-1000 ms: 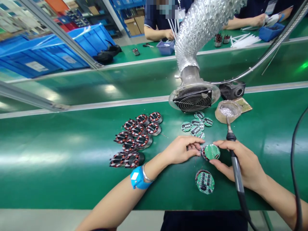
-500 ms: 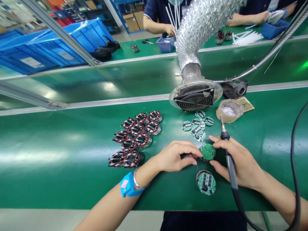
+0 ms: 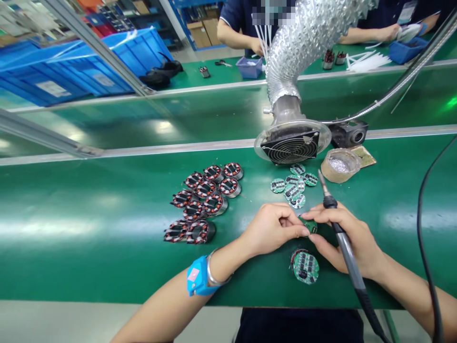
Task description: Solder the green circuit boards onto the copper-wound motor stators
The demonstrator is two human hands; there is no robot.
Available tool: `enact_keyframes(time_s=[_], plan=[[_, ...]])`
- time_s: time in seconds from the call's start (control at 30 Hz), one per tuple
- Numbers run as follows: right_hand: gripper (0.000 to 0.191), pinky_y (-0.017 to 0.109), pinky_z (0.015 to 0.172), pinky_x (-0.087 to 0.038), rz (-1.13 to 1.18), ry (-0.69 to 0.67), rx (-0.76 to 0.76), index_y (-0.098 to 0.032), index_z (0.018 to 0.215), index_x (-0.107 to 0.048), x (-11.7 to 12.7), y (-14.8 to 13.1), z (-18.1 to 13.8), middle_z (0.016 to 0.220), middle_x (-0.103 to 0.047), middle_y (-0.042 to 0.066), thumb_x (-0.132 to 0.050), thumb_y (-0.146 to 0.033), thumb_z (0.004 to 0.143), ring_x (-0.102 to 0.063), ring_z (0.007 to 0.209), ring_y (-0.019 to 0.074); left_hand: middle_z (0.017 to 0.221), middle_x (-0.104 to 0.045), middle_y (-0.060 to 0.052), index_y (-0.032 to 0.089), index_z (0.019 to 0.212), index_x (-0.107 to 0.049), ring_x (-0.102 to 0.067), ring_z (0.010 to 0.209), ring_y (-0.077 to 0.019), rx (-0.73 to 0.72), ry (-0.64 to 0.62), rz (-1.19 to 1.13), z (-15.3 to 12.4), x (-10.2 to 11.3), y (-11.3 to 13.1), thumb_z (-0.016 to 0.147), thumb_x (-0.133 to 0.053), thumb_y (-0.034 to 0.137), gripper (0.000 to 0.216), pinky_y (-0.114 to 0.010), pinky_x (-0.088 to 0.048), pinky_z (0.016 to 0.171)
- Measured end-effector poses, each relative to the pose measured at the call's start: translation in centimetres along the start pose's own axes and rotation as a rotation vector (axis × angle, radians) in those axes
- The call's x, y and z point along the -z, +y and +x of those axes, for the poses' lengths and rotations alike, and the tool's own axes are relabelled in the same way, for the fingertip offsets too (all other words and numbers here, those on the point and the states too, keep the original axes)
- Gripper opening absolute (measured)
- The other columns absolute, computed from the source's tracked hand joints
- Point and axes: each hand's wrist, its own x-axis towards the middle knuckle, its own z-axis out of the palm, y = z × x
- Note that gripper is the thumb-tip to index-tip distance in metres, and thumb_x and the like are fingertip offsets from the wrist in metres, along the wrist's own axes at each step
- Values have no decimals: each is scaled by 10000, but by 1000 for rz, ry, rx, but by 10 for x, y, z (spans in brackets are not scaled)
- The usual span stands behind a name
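Note:
A small round green circuit board (image 3: 311, 226) is between my two hands, partly covered by fingers. My left hand (image 3: 273, 229) pinches its left edge between thumb and fingertips; a blue wrist strap (image 3: 200, 276) is on that wrist. My right hand (image 3: 352, 238) holds a soldering iron (image 3: 344, 247) across its fingers, tip pointing up and away, while its thumb and fingertips touch the board's right side. Just below, a motor stator with a round board (image 3: 305, 267) on it rests on the table, component side up. Whether another stator is under the pinched board is hidden.
Several wound stators (image 3: 205, 189) stand in a group at left. Loose round boards (image 3: 293, 191) lie beyond my hands, under a fume extractor (image 3: 291, 145). Right of them is a solder pot (image 3: 340, 165). The iron's cable (image 3: 421, 228) hangs at right. Co-workers sit across.
My left fingers have moved right, onto the board, which is now tilted and more covered. The soldering iron's tip has shifted slightly left, away from the pot.

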Motion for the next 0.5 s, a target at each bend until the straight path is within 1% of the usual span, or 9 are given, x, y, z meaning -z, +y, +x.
enact_keyframes(time_s=[0.07, 0.17, 0.23, 0.37, 0.43, 0.5], plan=[[339, 391, 903, -508, 13, 5, -34, -231, 1110, -503, -2, -3, 4, 994, -683, 38, -627, -116, 817, -625, 986, 209, 618, -560, 29, 141, 625, -708, -439, 516, -56, -26, 1, 44, 0, 1, 1, 691, -811, 237, 156, -178, -356, 496], [310, 340, 816, -507, -5, 27, -108, -229, 1097, -490, -5, -6, 11, 865, -652, 9, -620, -130, 834, -612, 845, 180, 613, -564, 34, 142, 637, -710, -444, 516, -55, -46, -13, 73, -1, 1, 1, 697, -808, 212, 134, -176, -357, 497], [316, 319, 769, -497, -20, 5, -117, -230, 1126, -472, -6, -8, 14, 845, -630, 6, -587, -120, 854, -587, 820, 174, 616, -568, 35, 137, 643, -704, -446, 516, -53, -48, -11, 67, -1, 0, 0, 694, -811, 211, 140, -176, -359, 497], [339, 322, 763, -493, -51, -52, -121, -223, 1184, -437, -5, -10, 17, 867, -613, 21, -545, -127, 877, -553, 869, 189, 633, -567, 35, 138, 666, -703, -447, 523, -53, -59, -3, 60, -2, 1, -1, 695, -813, 232, 148, -177, -367, 505], [316, 310, 733, -494, -63, -71, -127, -218, 1173, -437, -5, -10, 16, 860, -594, 26, -521, -119, 885, -540, 853, 187, 647, -559, 34, 137, 682, -698, -447, 527, -52, -61, -18, 64, -2, 3, -2, 707, -798, 225, 135, -175, -373, 507], [276, 299, 681, -484, -97, -109, -102, -223, 1124, -459, -7, -8, 14, 833, -578, 27, -495, -92, 884, -512, 817, 191, 675, -549, 29, 132, 703, -687, -447, 532, -50, -63, -56, 68, -2, 6, -3, 745, -747, 206, 104, -171, -380, 506]])
